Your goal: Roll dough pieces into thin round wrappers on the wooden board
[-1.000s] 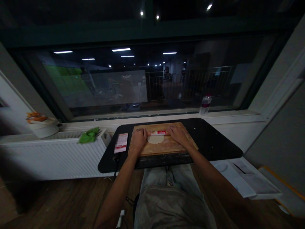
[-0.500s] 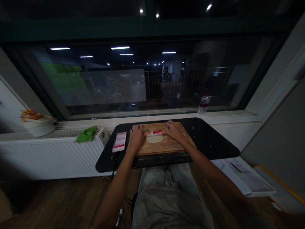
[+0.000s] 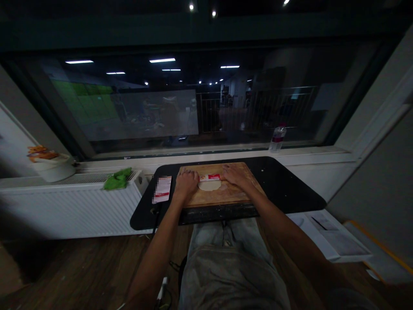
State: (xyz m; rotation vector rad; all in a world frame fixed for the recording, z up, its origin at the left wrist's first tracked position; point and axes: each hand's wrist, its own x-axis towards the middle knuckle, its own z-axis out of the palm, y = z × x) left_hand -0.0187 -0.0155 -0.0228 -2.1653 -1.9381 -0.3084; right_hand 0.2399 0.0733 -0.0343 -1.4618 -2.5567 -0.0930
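A rolling pin [image 3: 209, 177] with a red and white printed middle lies crosswise over a pale, flat, rounded sheet of dough [image 3: 209, 185]. Beneath them is a wooden board [image 3: 203, 200]. My left hand [image 3: 187, 180] is closed over the pin's left end, knuckles up and fingers bent. At the other end my right hand [image 3: 232, 174] is closed on the pin, though its fingertips are partly hidden. The dough's far edge disappears under the pin, while its near part shows in front.
The board rests on a black table [image 3: 290, 196]. Left of it lies a pink and white packet [image 3: 163, 189]. A green cloth [image 3: 118, 179] and a white tub [image 3: 53, 168] sit by the radiator [image 3: 80, 211]. A bottle [image 3: 277, 138] stands on the sill; a white box [image 3: 329, 237] is at right.
The view has tipped slightly, so the scene sits a little higher. My left hand has turned over the pin, with its knuckles nearer me. My right fingers have come slightly nearer and left.
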